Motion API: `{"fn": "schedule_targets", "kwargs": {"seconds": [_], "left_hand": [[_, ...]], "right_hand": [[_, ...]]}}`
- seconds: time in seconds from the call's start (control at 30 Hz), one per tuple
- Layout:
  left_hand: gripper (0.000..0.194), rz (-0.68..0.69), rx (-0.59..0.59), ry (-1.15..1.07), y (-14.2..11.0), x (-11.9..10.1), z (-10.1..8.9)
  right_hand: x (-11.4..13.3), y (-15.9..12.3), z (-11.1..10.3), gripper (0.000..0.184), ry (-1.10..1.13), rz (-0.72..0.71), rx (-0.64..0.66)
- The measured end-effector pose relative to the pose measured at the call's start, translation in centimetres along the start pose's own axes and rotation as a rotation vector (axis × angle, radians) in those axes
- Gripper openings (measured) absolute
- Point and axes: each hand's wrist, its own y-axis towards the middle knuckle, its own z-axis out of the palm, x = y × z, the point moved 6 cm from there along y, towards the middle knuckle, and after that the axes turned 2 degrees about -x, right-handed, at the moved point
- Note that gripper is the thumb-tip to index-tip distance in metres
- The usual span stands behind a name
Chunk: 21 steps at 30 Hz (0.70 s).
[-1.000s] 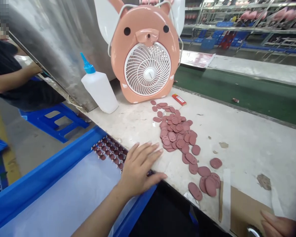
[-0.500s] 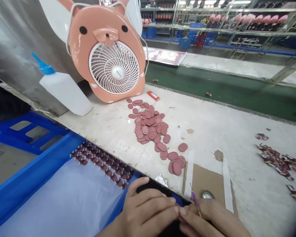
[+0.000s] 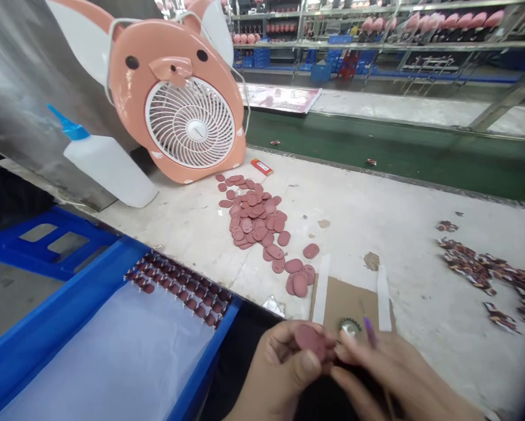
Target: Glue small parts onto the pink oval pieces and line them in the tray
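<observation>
In front of me my left hand is closed on a reddish-brown oval disc, pinching it between thumb and fingers with its flat face showing. My right hand, somewhat blurred, meets the disc's right edge with its fingertips. A thin stick tool with a purple section and a fine tip is held in that hand, pointing up. Whether the right fingertips also pinch something small, I cannot tell. Just beyond the hands lies a bottle cap on a piece of cardboard taped to the table.
A pile of similar oval discs lies mid-table. Small brown-and-white pieces are heaped at right. An orange fan and a white squeeze bottle stand at the back left. Below the edge, a blue crate holds rows of dark pieces.
My left hand has turned and opened out from over the work, so the oval disc now shows. My right hand and its tool have shifted right. The view has moved slightly.
</observation>
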Motion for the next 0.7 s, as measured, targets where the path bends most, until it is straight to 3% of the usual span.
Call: {"fn": "schedule_targets", "kwargs": {"seconds": [0.13,0.23,0.33,0.5,0.7], "left_hand": [[0.036,-0.006,-0.104,0.041,0.0,-0.4,-1.4],[0.041,-0.043,-0.102,0.066,0.2,-0.1,-1.8],[0.044,-0.067,-0.080,0.080,0.3,0.2,-1.7],[0.043,-0.132,-0.143,0.135,0.0,0.4,-1.6],[0.043,-0.183,-0.113,0.121,0.1,0.5,-1.4]], "right_hand": [[-2.6,-0.7,-2.5,0.035,0.255,0.284,-0.047],[-3.7,-1.9,-3.3,0.031,0.236,0.397,-0.109],[-4.0,-2.6,-2.2,0.024,0.177,0.431,-0.079],[-4.0,-2.2,-0.2,0.020,0.126,0.410,-0.016],[-3.6,-2.2,-0.7,0.018,0.133,0.388,-0.019]]}}
